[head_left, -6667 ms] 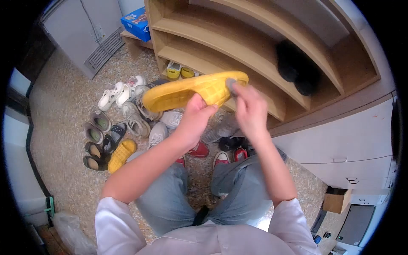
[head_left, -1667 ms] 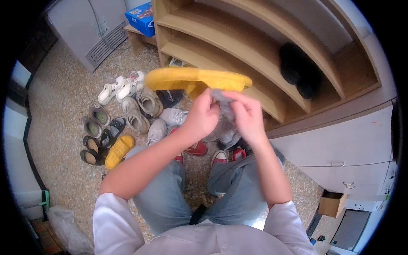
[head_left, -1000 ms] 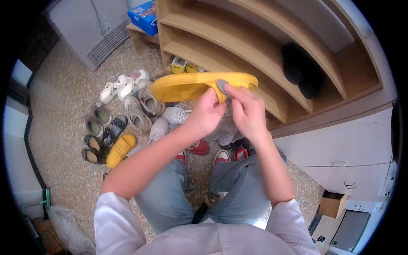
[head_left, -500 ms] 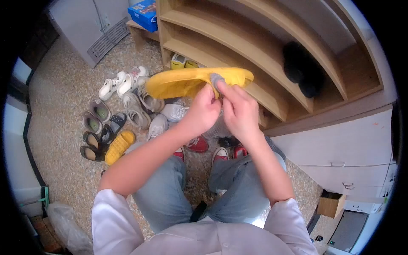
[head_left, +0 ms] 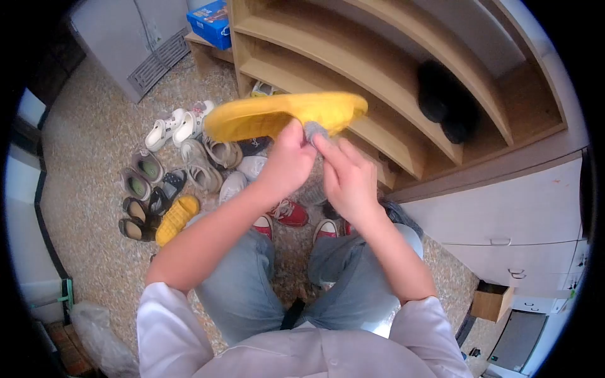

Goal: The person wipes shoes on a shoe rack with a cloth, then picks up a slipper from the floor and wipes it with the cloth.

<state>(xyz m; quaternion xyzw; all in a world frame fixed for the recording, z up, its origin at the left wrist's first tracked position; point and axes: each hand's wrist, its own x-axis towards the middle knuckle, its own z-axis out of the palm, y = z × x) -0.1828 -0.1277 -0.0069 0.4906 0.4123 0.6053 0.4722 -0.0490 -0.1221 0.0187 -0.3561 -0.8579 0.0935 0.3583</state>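
12 o'clock: yellow slipper (head_left: 246,121) gripped by left hand (head_left: 287,161), fingers curled closed, seemingly for steadiness | grey cloth (head_left: 312,130) pinched against slipper's edge by right hand (head_left: 348,179), fingertips together

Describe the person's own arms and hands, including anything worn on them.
The left hand and right hand are ungloved, and no watch or bracelet shows on either wrist. The forearms are bare. The left sleeve and right sleeve are whitish, loose and short, ending near the elbows, with no visible pattern or marking.
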